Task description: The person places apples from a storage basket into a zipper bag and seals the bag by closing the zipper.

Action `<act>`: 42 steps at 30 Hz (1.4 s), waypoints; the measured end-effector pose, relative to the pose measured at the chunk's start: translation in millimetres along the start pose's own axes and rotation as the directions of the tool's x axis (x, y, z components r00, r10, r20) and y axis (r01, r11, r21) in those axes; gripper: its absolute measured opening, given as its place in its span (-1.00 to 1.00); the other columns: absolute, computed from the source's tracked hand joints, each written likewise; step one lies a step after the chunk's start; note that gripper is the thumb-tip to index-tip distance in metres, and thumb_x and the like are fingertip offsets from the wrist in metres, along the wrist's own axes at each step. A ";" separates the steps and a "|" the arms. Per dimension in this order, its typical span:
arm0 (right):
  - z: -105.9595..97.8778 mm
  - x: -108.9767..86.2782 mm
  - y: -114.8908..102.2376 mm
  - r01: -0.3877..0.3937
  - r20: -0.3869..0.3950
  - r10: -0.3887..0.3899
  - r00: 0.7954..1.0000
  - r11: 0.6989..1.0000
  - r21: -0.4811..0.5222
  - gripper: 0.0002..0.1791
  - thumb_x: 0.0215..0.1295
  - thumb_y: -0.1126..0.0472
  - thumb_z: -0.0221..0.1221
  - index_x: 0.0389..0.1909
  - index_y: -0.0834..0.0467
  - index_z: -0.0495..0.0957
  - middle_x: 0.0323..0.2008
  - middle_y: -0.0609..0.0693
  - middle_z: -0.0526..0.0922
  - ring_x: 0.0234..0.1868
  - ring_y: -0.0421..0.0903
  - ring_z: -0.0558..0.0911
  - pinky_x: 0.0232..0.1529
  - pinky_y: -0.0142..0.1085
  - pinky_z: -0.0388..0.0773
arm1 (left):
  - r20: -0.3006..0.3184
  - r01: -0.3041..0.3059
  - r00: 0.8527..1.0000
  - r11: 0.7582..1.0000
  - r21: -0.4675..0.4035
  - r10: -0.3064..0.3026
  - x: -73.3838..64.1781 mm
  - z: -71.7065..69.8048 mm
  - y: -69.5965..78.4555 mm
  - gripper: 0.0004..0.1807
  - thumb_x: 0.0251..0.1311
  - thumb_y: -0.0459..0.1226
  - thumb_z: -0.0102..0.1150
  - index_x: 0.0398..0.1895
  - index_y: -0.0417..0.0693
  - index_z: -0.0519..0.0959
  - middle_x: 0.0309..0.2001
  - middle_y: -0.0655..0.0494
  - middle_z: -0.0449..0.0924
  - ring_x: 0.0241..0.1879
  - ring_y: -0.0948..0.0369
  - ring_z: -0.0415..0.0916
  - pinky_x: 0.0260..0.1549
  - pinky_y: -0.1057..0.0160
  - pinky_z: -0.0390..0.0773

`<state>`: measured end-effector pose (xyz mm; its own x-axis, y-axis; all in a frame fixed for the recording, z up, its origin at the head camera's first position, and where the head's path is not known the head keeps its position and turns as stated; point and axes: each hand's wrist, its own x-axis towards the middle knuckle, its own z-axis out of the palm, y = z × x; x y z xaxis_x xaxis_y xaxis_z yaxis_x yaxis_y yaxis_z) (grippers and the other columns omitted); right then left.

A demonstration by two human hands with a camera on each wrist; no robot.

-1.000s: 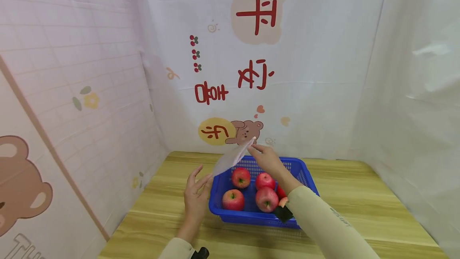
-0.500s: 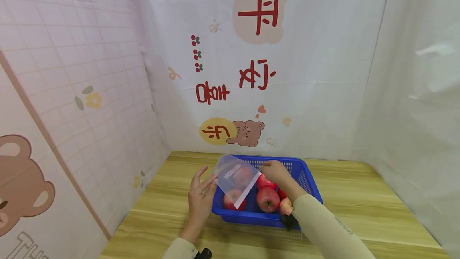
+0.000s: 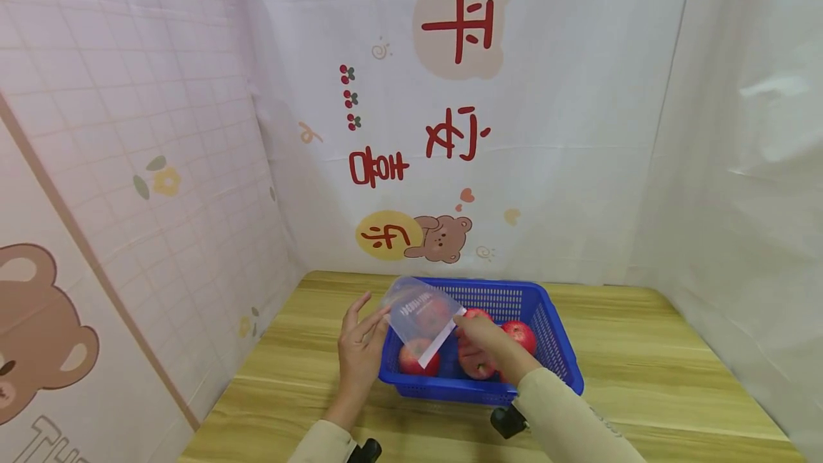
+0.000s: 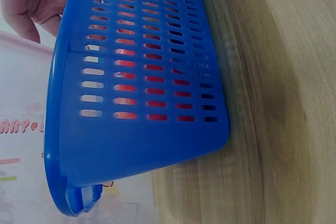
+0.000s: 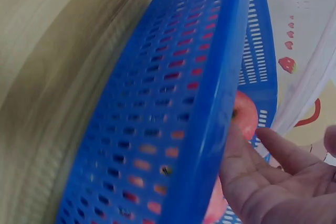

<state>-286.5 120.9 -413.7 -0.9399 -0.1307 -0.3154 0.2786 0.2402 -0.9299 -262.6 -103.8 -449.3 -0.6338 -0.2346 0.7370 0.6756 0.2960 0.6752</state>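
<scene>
My left hand (image 3: 361, 349) pinches the left edge of a translucent plastic bag (image 3: 411, 313) with faint printed lettering and a white strip (image 3: 444, 338) along one edge. The bag lies slanted over the left part of a blue plastic basket (image 3: 575, 366). At the strip's far right end are the fingertips of my right hand (image 3: 491, 341). In the right wrist view, that hand's fingers (image 5: 286, 150) are parted, close to a red apple (image 5: 247, 114). Several red apples (image 3: 519, 336) sit in the basket, two of them seen through or below the bag.
The basket stands on a wood-grain table (image 3: 643, 356). Behind and beside it hangs a white printed cloth (image 3: 566, 163) with red characters and cartoon bears. Dark wrist cameras (image 3: 508, 420) are strapped to both wrists.
The bag has tipped from steeply raised to lying slanted over the basket. My right hand has come down and then towards me along the strip's end, uncovering an apple at the right.
</scene>
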 end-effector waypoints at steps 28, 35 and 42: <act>-4.0 7.0 -31.4 0.188 -0.035 -0.186 0.982 0.936 0.297 -0.47 0.55 0.09 -0.02 0.39 0.29 0.30 0.29 0.36 0.42 0.32 0.28 0.40 0.28 0.22 0.27 | 0.027 -0.022 0.999 0.999 -0.022 0.023 -4.4 -7.8 2.6 -0.80 0.11 -0.58 0.28 -0.19 -0.34 0.73 0.23 -0.31 0.44 0.25 -0.32 0.33 -0.09 0.51 0.49; -1.5 8.2 -31.5 0.192 -0.048 -0.186 0.981 0.947 0.256 -0.51 0.51 0.10 0.04 0.30 0.33 0.41 0.19 0.27 0.55 0.29 0.28 0.44 0.25 0.20 0.32 | 0.061 0.007 0.998 0.999 -0.046 -0.004 -8.2 -11.1 -9.0 -0.81 0.18 -0.49 0.29 -0.16 -0.21 0.76 0.27 -0.14 0.45 0.29 -0.17 0.34 -0.06 0.45 0.52; 0.6 9.2 -32.2 0.201 -0.084 -0.189 0.978 0.964 0.172 -0.58 0.45 0.17 0.07 0.15 0.39 0.53 0.11 0.26 0.61 0.24 0.28 0.49 0.24 0.23 0.32 | 0.134 0.031 0.991 0.999 -0.011 -0.029 -10.0 -19.5 -12.2 -0.78 0.17 -0.40 0.34 -0.11 -0.08 0.76 0.30 0.00 0.44 0.35 -0.07 0.29 0.23 0.23 0.33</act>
<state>-303.9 111.4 -386.8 -0.9888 -0.0926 -0.1169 0.1137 0.0396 -0.9927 -257.2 -123.2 -464.3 -0.6982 -0.1171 0.7063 0.6596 0.2783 0.6982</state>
